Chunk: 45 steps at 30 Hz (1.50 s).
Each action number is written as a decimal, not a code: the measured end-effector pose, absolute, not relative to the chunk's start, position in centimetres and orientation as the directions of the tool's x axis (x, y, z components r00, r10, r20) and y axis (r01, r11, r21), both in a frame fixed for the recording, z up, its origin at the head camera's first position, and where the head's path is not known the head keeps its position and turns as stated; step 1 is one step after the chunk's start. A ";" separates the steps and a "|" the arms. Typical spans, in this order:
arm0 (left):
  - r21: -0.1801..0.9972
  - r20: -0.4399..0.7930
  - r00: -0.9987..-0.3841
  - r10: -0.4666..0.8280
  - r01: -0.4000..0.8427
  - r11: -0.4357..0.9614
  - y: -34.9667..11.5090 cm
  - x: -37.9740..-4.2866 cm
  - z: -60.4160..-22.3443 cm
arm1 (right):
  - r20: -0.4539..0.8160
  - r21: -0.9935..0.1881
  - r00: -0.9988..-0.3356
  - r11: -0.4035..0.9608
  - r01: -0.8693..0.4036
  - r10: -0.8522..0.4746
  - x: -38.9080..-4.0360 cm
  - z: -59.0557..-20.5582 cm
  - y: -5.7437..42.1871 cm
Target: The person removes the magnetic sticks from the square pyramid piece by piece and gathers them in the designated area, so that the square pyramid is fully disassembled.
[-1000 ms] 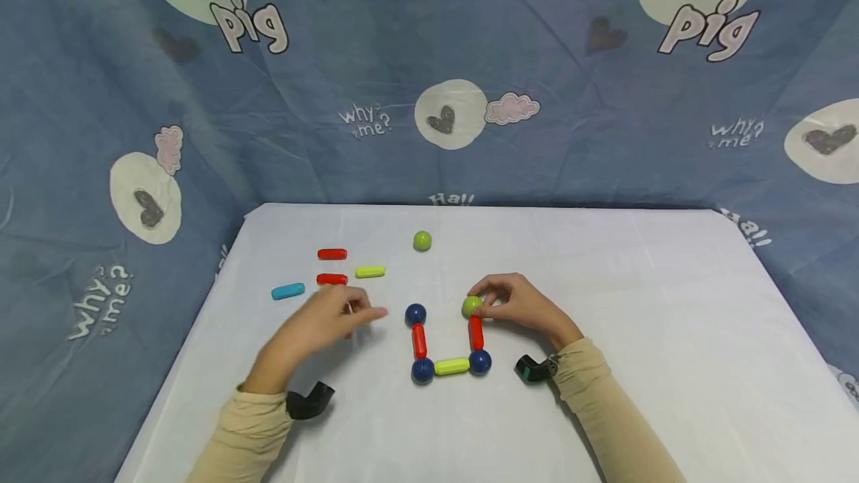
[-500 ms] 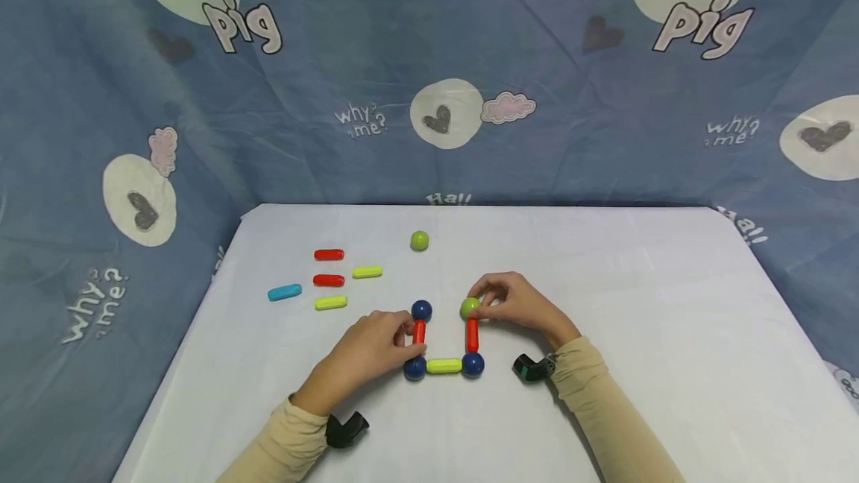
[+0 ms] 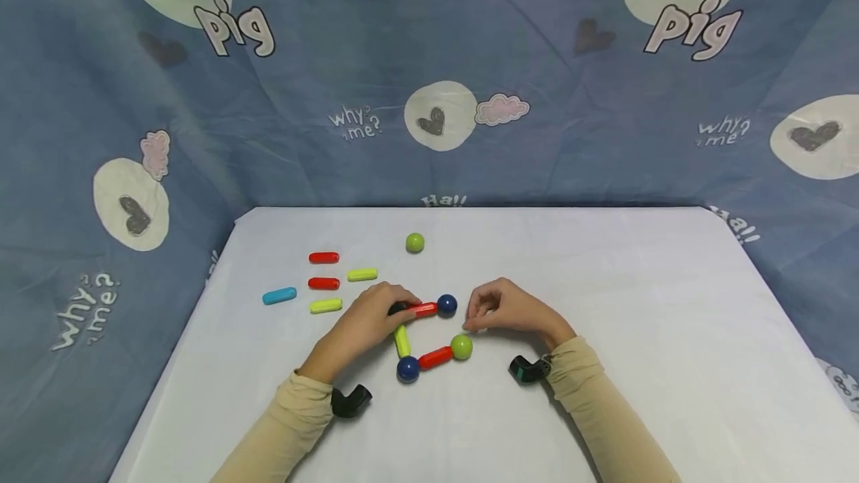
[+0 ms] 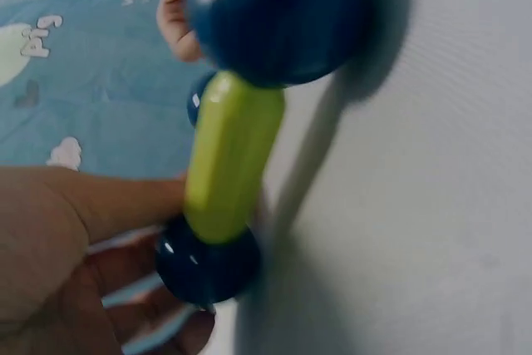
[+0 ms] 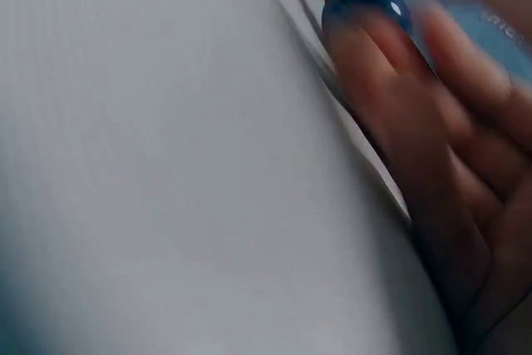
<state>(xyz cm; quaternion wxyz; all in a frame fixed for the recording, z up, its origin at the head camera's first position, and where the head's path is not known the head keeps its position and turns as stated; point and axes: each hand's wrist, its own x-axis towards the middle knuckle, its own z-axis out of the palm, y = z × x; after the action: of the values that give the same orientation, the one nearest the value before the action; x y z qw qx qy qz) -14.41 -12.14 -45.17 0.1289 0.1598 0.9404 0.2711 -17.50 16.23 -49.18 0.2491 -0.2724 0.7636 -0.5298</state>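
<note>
A U-shaped frame of toy balls and rods lies on the white table, its gap facing right in the head view. My left hand (image 3: 367, 326) grips it at the far left corner, around a blue ball (image 4: 208, 259) that the fingers partly cover. From that corner a red rod (image 3: 426, 309) runs to another blue ball (image 3: 447, 305). A yellow-green rod (image 3: 402, 341) joins the corner to a nearer blue ball (image 3: 408, 370), and a second red rod (image 3: 435, 358) ends in a green ball (image 3: 461, 346). Just right of the gap, my right hand (image 3: 513, 311) holds nothing, fingers loosely bent.
Loose pieces lie at the back left: two red rods (image 3: 324, 258), two yellow-green rods (image 3: 325, 305) and a blue rod (image 3: 279, 296). A single green ball (image 3: 414, 242) sits farther back. Patterned blue cloth (image 3: 570, 133) rises behind the table (image 3: 671, 356).
My left hand reached right, took hold of the frame and turned it clockwise, so its gap now faces right instead of away. My right hand let go of the green ball.
</note>
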 end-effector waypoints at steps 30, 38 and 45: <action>0.645 -0.109 -0.895 0.432 0.267 0.716 -11.0 -14.6 -46.8 | -0.023 -0.863 -0.846 0.438 -0.252 -0.532 -17.1 -49.9 15.1; 0.668 -0.072 -0.901 0.427 0.275 0.692 -11.4 -14.8 -47.5 | -0.028 -0.868 -0.852 0.435 -0.239 -0.523 -17.2 -49.8 14.9; 0.666 -0.057 -0.907 0.417 0.277 0.693 -11.5 -14.7 -47.6 | -0.024 -0.873 -0.839 0.421 -0.247 -0.543 -17.2 -49.9 14.8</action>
<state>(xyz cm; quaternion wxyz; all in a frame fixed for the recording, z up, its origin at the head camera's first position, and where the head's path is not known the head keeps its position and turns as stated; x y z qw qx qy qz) -14.66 -11.54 -47.56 0.1026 0.1898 0.9143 0.3428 -17.25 14.82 -49.91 0.1533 -0.2385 0.8289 -0.4822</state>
